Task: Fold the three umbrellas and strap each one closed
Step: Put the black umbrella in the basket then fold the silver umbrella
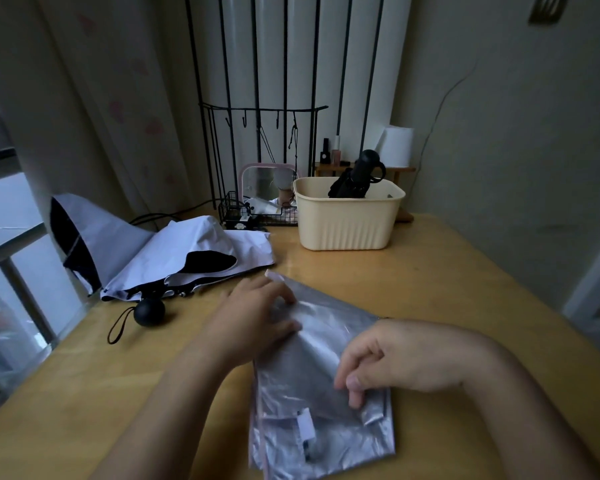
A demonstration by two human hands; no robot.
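Observation:
A silver umbrella point(312, 344) lies collapsed and loose on the wooden table in front of me. My left hand point(257, 317) presses flat on its far end with fingers spread over the fabric. My right hand point(385, 362) pinches a fold of the silver fabric near its middle. A white umbrella with black lining point(160, 251) lies unfolded at the left, its round black handle point(149, 311) and wrist loop pointing toward me. A black umbrella point(357, 176) stands folded in the cream basket point(347, 230) at the back.
The table point(447, 289) meets a window at its left edge. At the back stand a black wire rack point(260, 140), a pink-framed mirror point(267, 183), small bottles point(333, 150) and a paper roll point(397, 145) on a wooden shelf.

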